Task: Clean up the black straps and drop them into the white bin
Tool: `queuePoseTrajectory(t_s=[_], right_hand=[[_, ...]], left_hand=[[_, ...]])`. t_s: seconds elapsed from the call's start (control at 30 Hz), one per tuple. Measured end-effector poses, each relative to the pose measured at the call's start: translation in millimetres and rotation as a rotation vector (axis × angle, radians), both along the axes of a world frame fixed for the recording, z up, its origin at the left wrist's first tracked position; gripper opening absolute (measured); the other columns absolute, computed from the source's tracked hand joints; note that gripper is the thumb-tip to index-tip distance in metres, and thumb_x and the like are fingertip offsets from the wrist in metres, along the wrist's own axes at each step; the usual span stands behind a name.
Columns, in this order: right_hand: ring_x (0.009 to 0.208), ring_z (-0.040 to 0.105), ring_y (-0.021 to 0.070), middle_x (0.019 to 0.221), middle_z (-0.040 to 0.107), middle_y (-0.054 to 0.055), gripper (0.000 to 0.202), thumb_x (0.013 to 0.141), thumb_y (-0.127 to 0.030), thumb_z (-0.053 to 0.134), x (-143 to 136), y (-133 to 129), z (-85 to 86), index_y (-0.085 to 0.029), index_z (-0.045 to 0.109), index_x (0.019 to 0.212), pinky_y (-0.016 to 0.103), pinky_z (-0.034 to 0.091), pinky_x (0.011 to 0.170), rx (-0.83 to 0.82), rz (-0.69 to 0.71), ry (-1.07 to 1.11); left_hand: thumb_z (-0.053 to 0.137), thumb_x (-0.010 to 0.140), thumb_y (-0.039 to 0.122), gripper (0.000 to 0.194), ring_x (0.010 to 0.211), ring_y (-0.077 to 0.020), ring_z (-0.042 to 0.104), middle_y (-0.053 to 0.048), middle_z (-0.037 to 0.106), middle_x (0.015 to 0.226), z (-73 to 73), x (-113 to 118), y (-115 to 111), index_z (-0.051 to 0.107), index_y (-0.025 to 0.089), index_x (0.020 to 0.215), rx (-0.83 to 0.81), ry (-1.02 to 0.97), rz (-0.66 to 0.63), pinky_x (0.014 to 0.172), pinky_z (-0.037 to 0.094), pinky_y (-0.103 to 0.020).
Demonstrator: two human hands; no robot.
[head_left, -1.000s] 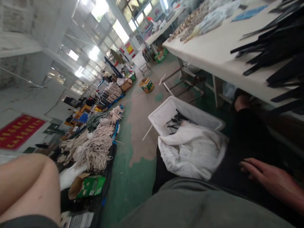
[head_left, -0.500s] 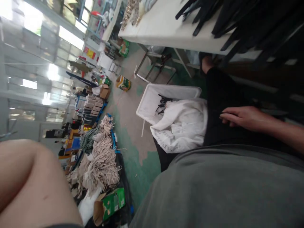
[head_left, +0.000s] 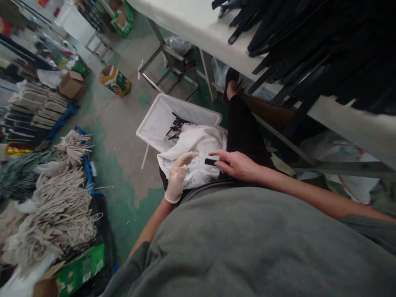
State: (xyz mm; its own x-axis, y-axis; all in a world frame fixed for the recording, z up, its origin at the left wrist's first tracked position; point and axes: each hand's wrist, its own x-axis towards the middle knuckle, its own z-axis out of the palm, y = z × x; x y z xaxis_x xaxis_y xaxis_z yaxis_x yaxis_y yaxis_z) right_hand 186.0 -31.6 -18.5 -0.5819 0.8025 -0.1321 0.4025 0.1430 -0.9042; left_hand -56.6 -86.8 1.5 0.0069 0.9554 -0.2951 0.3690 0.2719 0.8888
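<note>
A long white table [head_left: 198, 27] carries a thick pile of black straps [head_left: 309, 53], many hanging over its edge. At the left, pale cords [head_left: 52, 218] lie heaped beside an open green box [head_left: 82, 270], its contents hidden. Below the table's edge stands a white plastic bin [head_left: 154, 119] with a bunch of short black strips [head_left: 175, 123] inside; a printed white cloth [head_left: 202, 140] covers its near end. Farther off on the floor sits a yellow and green carton [head_left: 116, 80]. The gloved left hand [head_left: 177, 175] is loosely spread over the cloth, with nothing visible in it. The bare right hand [head_left: 236, 165] pinches a black piece [head_left: 210, 161] by one end, above the cloth: short, flat, straight, dark all over, its free end pointing toward the left hand.
</note>
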Motion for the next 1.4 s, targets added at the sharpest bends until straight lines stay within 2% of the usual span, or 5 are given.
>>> queuePoseTrajectory(t_s=[0.17, 0.43, 0.8, 1.1, 1.4], right_hand=[[0.064, 0.059, 0.0174, 0.082, 0.071, 0.004, 0.052, 0.085, -0.031, 0.063, -52.7, -11.6, -7.6, -0.026, 0.057, 0.136, 0.025, 0.034, 0.059, 0.024, 0.141, -0.056], [0.048, 0.042, 0.0112, 0.052, 0.052, -0.001, 0.014, 0.083, -0.027, 0.064, -24.5, -4.9, -16.1, -0.019, 0.064, 0.071, 0.026, 0.026, 0.052, -0.042, 0.253, -0.173], [0.046, 0.053, 0.0085, 0.061, 0.063, 0.001, 0.022, 0.086, -0.036, 0.060, -1.1, 25.6, -33.4, -0.015, 0.060, 0.081, 0.019, 0.042, 0.045, -0.610, -0.309, 0.261], [0.040, 0.030, 0.0029, 0.080, 0.071, 0.007, 0.040, 0.081, -0.053, 0.067, -23.6, 34.4, -19.6, -0.013, 0.064, 0.084, 0.020, 0.024, 0.037, -0.837, -0.121, 0.459], [0.036, 0.015, 0.0021, 0.064, 0.061, 0.001, 0.044, 0.089, -0.060, 0.055, -95.5, 54.4, 2.1, -0.017, 0.054, 0.078, 0.019, 0.011, 0.034, -0.999, -0.070, 0.475]], left_hand=[[0.071, 0.078, 0.051, 0.035, 0.093, -0.0221, 0.067, -0.006, 0.073, 0.092, -36.2, 14.3, -18.3, 0.072, 0.018, 0.088, -0.017, -0.228, 0.136, 0.091, 0.050, -0.035], [0.068, 0.081, 0.050, 0.033, 0.085, -0.0204, 0.066, -0.005, 0.074, 0.085, -24.7, -33.8, -9.9, 0.074, 0.017, 0.084, 0.060, -0.040, 0.247, 0.085, 0.050, -0.032], [0.061, 0.085, 0.044, 0.029, 0.095, -0.0287, 0.066, -0.014, 0.075, 0.095, -90.1, -46.7, 49.7, 0.074, 0.018, 0.082, -0.213, 0.704, -0.171, 0.085, 0.045, -0.035], [0.064, 0.077, 0.061, 0.045, 0.081, -0.0242, 0.069, -0.008, 0.074, 0.082, -10.9, -44.6, 17.5, 0.066, 0.016, 0.085, -0.127, -0.280, 0.372, 0.079, 0.055, -0.037], [0.072, 0.073, 0.056, 0.042, 0.077, -0.0238, 0.070, -0.008, 0.074, 0.079, 18.9, -30.7, 10.4, 0.072, 0.015, 0.086, -0.101, -0.426, 0.266, 0.076, 0.056, -0.035]])
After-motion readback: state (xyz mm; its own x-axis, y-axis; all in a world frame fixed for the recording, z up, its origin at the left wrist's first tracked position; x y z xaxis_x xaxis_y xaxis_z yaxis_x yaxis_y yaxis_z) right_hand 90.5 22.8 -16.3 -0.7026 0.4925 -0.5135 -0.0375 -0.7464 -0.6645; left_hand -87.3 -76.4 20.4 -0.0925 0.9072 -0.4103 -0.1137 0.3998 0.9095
